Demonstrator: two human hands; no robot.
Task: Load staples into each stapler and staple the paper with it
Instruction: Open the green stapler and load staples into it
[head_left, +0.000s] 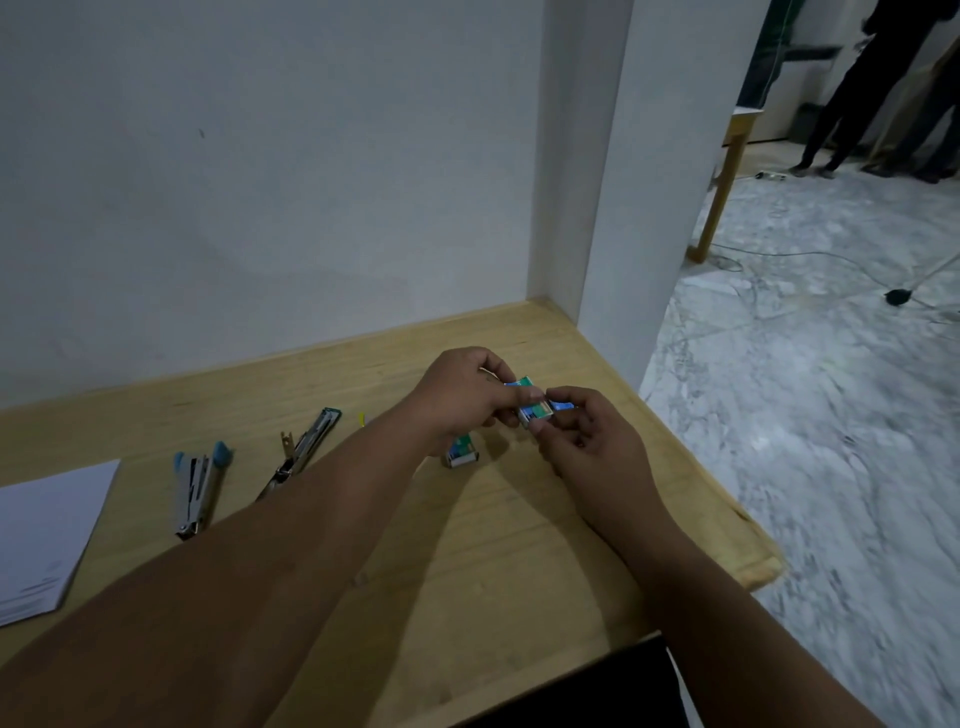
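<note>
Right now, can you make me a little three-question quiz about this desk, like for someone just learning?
1. True or false: both hands, left hand and right hand, hold the same staple box.
2. Which lies nearest the paper? A) the blue stapler B) the open stapler C) the second box
3. Fill in: the second box rests on the ____.

Key: 1 true; 2 A; 3 table.
</note>
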